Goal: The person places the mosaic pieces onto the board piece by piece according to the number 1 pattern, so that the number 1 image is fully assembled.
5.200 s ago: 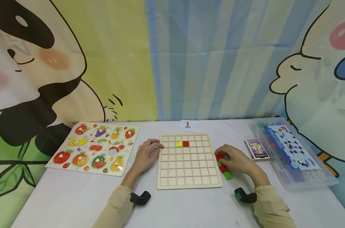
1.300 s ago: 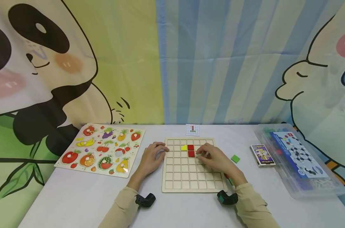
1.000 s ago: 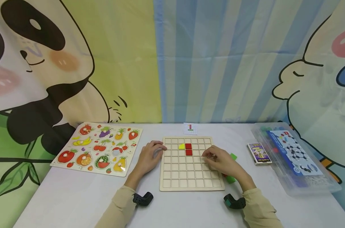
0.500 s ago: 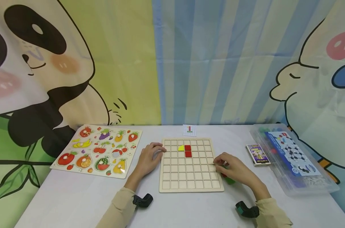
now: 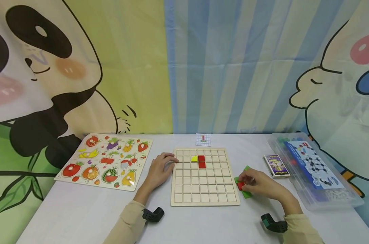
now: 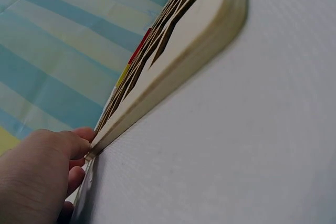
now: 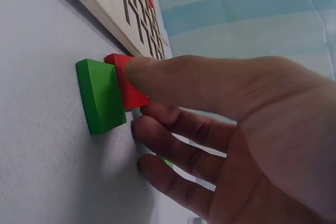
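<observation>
A wooden grid board lies mid-table. One yellow piece and two red square tiles sit in its cells. My left hand rests at the board's left edge; in the left wrist view its fingertips touch the edge near a corner. Just right of the board, my right hand has thumb and index finger on a red tile, pinching it. A green tile stands right beside that red one in the right wrist view. More green shows behind the fingers.
Behind the board lies a small pattern card. A fruit puzzle board is at the left. To the right are a card box and a clear plastic case with a blue sheet.
A second red tile now sits below the first on the board. My right hand has moved from over the board back right to the loose tiles. The left hand has stayed put.
</observation>
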Tool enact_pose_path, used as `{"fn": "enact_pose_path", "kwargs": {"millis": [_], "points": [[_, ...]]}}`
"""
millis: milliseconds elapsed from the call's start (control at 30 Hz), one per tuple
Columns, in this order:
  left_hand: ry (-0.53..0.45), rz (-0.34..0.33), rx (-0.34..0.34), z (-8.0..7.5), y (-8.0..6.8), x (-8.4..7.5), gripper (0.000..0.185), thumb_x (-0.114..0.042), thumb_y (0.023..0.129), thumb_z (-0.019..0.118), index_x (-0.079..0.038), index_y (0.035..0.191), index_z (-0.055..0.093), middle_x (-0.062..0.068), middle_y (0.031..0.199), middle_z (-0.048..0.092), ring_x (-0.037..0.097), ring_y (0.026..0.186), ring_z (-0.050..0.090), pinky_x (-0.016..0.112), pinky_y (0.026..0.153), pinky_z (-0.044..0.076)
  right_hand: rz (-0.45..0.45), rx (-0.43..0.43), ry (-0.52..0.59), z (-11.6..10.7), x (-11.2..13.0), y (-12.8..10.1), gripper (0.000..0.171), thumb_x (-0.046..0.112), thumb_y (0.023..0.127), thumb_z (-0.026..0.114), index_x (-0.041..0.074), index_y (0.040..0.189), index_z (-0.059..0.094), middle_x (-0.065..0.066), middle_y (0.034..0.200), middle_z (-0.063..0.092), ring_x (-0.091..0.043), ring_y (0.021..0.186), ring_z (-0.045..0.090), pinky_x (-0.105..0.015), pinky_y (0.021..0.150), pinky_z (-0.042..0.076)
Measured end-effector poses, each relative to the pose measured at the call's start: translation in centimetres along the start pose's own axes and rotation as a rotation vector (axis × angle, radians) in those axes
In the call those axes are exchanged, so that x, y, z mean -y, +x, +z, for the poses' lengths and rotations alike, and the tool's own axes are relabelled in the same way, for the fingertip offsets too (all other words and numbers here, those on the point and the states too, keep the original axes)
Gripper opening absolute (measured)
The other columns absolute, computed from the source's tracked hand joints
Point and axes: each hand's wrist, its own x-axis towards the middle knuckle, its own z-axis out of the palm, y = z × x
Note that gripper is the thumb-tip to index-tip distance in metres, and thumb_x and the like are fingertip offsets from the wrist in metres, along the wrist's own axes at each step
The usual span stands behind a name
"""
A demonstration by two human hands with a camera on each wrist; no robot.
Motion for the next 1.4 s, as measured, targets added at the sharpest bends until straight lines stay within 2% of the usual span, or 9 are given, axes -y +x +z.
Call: {"fn": "enact_pose_path", "kwargs": {"millis": [100, 300, 600, 700, 900, 1200, 1400], "points": [[0.004, -0.003, 0.001, -0.1, 0.0, 0.0, 0.015, -0.015, 0.089, 0.063, -0.023, 0.1, 0.069, -0.003, 0.121, 0.059, 0.022, 0.115, 0.054, 0.043, 0.087, 0.037, 0.012, 0.023, 0.004, -0.1, -0.1, -0.1, 0.023, 0.016, 0.084, 0.069, 0.01, 0.104, 0.06, -0.001, 0.095, 0.059, -0.009, 0.084, 0.053, -0.023, 0.071, 0.045], [0.004, 0.018, -0.011, -0.1, 0.0, 0.0, 0.015, -0.015, 0.089, 0.063, -0.023, 0.1, 0.069, -0.002, 0.121, 0.059, 0.023, 0.114, 0.054, 0.044, 0.087, 0.037, -0.02, 0.02, 0.009, 0.1, -0.1, -0.1, 0.019, 0.01, 0.084, 0.068, 0.01, 0.101, 0.058, -0.001, 0.09, 0.058, -0.006, 0.079, 0.051, -0.022, 0.068, 0.044], [-0.007, 0.001, 0.004, -0.2, 0.1, -0.3, 0.014, -0.016, 0.09, 0.063, -0.023, 0.1, 0.069, -0.002, 0.122, 0.059, 0.022, 0.115, 0.054, 0.044, 0.088, 0.037, -0.016, -0.016, 0.044, 0.2, -0.4, 0.3, 0.009, 0.016, 0.09, 0.064, 0.016, 0.095, 0.057, 0.005, 0.085, 0.058, -0.004, 0.078, 0.053, -0.022, 0.07, 0.046], [-0.003, -0.005, 0.006, -0.2, 0.1, -0.3, 0.014, -0.016, 0.09, 0.063, -0.024, 0.1, 0.069, -0.002, 0.122, 0.059, 0.022, 0.115, 0.054, 0.044, 0.088, 0.037, -0.009, -0.064, 0.051, 0.3, -0.5, 0.6, 0.008, 0.018, 0.09, 0.063, 0.017, 0.097, 0.058, 0.005, 0.084, 0.057, -0.006, 0.077, 0.054, -0.022, 0.071, 0.046], [-0.005, -0.001, 0.007, -0.2, 0.1, -0.2, 0.014, -0.016, 0.09, 0.063, -0.023, 0.101, 0.069, -0.002, 0.122, 0.059, 0.022, 0.115, 0.054, 0.044, 0.087, 0.037, -0.021, -0.167, 0.057, 0.7, 0.0, 1.7, 0.012, 0.02, 0.091, 0.063, 0.019, 0.102, 0.059, 0.006, 0.084, 0.057, -0.007, 0.076, 0.056, -0.023, 0.071, 0.047], [0.001, -0.005, 0.013, -0.1, 0.2, 0.0, 0.015, -0.015, 0.09, 0.062, -0.024, 0.1, 0.068, -0.002, 0.122, 0.059, 0.023, 0.115, 0.054, 0.045, 0.089, 0.037, -0.106, -0.184, 0.069, 2.0, 1.7, 4.0, 0.013, 0.018, 0.091, 0.062, 0.018, 0.104, 0.059, 0.007, 0.09, 0.061, -0.006, 0.081, 0.056, -0.025, 0.076, 0.048], [-0.004, -0.021, 0.025, -0.1, 0.1, -0.1, 0.015, -0.016, 0.091, 0.061, -0.024, 0.101, 0.068, -0.002, 0.122, 0.058, 0.022, 0.116, 0.053, 0.044, 0.089, 0.037, -0.123, -0.202, 0.085, 3.1, 2.8, 5.4, 0.013, 0.015, 0.091, 0.062, 0.017, 0.104, 0.06, 0.007, 0.092, 0.062, -0.007, 0.082, 0.056, -0.026, 0.076, 0.049]]}}
